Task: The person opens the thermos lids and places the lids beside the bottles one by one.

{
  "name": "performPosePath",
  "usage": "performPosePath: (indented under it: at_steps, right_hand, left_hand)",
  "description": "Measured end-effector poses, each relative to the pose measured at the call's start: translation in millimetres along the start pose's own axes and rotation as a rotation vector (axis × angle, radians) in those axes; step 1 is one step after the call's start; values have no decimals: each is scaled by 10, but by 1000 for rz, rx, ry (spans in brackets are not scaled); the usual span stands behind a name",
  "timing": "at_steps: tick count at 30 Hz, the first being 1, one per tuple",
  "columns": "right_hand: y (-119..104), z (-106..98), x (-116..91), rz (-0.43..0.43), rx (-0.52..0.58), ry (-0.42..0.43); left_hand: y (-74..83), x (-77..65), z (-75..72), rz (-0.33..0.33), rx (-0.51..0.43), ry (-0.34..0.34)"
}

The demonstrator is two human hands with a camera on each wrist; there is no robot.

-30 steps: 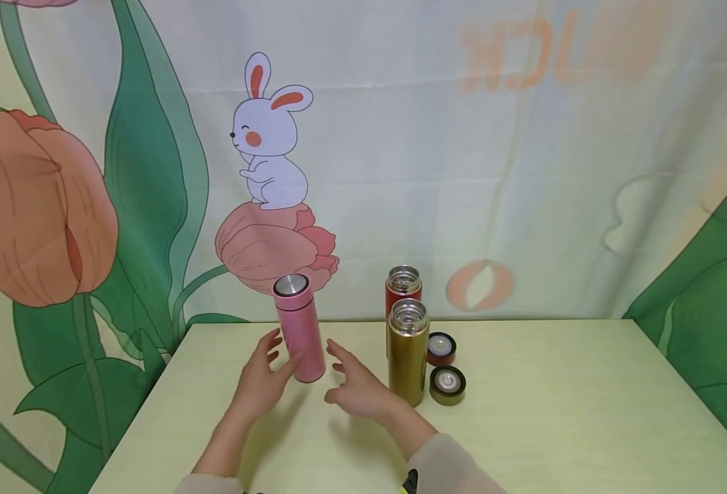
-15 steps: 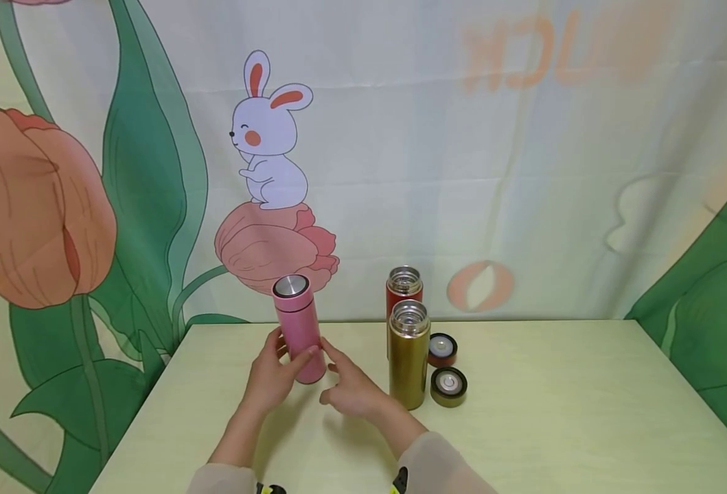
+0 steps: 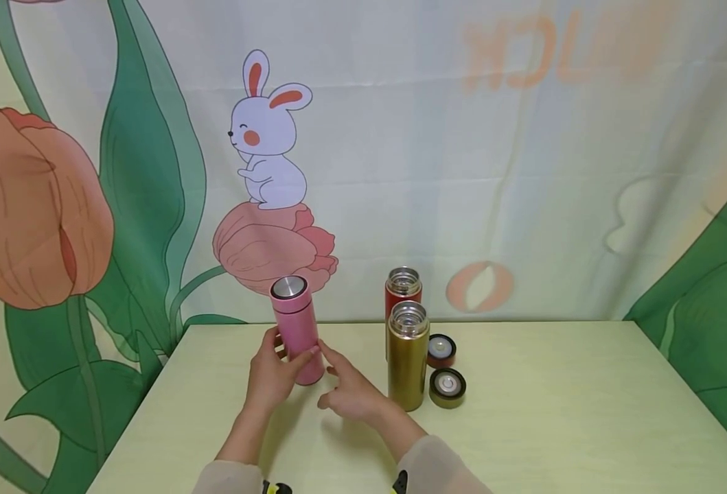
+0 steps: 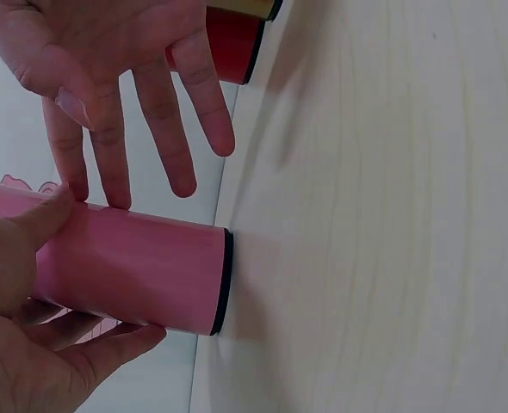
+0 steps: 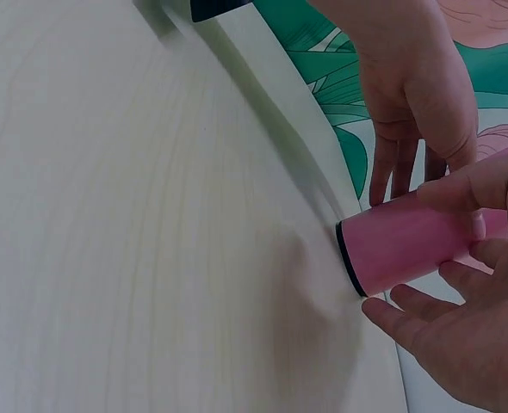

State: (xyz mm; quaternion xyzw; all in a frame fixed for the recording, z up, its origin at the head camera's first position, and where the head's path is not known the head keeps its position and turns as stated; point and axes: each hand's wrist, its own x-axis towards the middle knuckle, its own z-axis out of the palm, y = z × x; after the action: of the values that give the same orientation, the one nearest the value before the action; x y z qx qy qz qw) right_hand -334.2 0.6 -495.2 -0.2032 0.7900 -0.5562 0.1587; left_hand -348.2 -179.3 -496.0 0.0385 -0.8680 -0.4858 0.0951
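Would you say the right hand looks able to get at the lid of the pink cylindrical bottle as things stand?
Probably yes: the left hand grips the pink cylindrical bottle below its silver-topped lid, leaving the right hand a seemingly free path.

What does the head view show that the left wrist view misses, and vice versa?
Only head: the rabbit print, two loose lids, the silver top of the pink bottle.
Only left wrist: all four fingers of the right hand, the black base edge of the red bottle.
Both: those bottles, the gold bottle, the right hand, the left hand, the table.
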Motion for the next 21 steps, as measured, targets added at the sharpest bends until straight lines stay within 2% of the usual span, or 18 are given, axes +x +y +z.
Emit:
performPosePath:
  at_steps: [8,21]
  right_hand:
    - [6,-4,-40,2,-5,22]
    - [41,-13,-188,-34,2,75]
  left_hand:
    - [34,-59,-16,-44,3,4]
    - [160,-305,-119,-6,30,4]
